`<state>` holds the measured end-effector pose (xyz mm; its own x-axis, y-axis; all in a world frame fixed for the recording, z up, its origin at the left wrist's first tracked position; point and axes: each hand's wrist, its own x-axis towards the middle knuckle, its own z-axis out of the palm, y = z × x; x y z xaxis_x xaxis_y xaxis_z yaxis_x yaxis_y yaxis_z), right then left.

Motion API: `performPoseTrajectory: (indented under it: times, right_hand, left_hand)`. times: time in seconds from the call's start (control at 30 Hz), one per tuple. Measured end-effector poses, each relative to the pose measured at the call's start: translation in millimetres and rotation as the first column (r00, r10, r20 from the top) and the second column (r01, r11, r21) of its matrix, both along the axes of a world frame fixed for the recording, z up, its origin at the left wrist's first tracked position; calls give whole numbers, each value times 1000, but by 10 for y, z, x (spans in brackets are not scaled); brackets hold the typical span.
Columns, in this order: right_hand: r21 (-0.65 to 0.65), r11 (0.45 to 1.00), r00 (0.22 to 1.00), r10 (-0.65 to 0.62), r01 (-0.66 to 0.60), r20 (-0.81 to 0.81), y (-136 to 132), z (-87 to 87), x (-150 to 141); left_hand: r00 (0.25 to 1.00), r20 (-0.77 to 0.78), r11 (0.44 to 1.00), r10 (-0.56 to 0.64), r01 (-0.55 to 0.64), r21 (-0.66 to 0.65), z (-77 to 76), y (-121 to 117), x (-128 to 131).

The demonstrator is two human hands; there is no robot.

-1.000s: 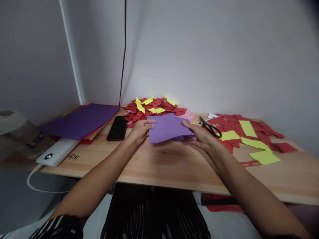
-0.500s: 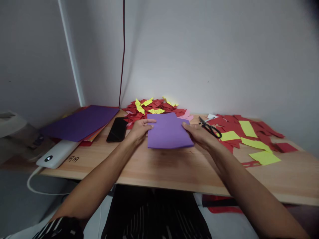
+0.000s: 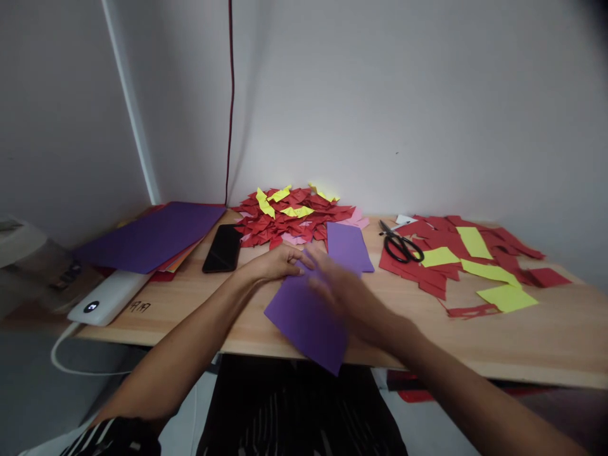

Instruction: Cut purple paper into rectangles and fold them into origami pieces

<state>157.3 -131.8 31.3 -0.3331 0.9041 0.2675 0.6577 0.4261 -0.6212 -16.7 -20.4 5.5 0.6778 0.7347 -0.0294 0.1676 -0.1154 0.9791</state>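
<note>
My left hand [image 3: 279, 262] rests on the wooden table [image 3: 522, 342], its fingertips on the upper left corner of a purple paper sheet [image 3: 304, 320] that hangs over the front edge. My right hand [image 3: 344, 292] lies across the same sheet and is smeared by motion, so its fingers are unclear. A smaller purple piece [image 3: 349, 246] lies flat just beyond the hands.
A heap of folded red and yellow paper pieces [image 3: 289, 215] sits against the wall. Black scissors [image 3: 401, 246] and red and yellow cut rectangles [image 3: 475, 253] lie to the right. A black phone [image 3: 222, 248], a purple paper stack [image 3: 152, 234] and a white power bank [image 3: 107, 296] lie to the left.
The purple paper held up between both hands has come apart: one piece now lies near the heap, and the larger sheet has been drawn toward me over the table's edge. My right hand moved left.
</note>
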Motion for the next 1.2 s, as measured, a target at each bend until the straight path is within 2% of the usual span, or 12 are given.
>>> performPoseTrajectory:
  times: [0.07,0.2,0.4,0.53,0.67,0.8,0.9,1.2]
  right_hand:
    - [-53,996,995,73,-69,69,-165,-141,-219]
    - [-119,993,979,4,21,206,-337,-362,-405]
    - [-145,984,938,-51,106,342,-438,-465,-333]
    - [-57,972,906,-192,229,377,-464,-571,-230]
    - [6,954,865,-274,299,421,-452,-661,-111]
    - [63,930,822,-350,362,449,-444,-706,2]
    - [90,937,813,-338,337,475,-449,-716,45]
    - [99,910,742,-388,403,546,-389,-591,238]
  left_hand:
    - [997,-15,997,-70,70,-24,-13,-2,10]
    - [984,-156,996,-90,86,-37,-10,3,-32]
    - [977,-202,995,-69,54,-79,13,-184,-137]
    - [982,-187,995,-13,-6,-100,13,-350,-155]
    - [989,-143,993,29,-45,-107,-20,-432,-147]
    - [990,-120,990,74,-87,-108,-77,-460,-148]
    - [988,-126,986,94,-110,-125,-112,-471,-153]
    - [991,-33,961,132,-136,-241,-148,-490,-175]
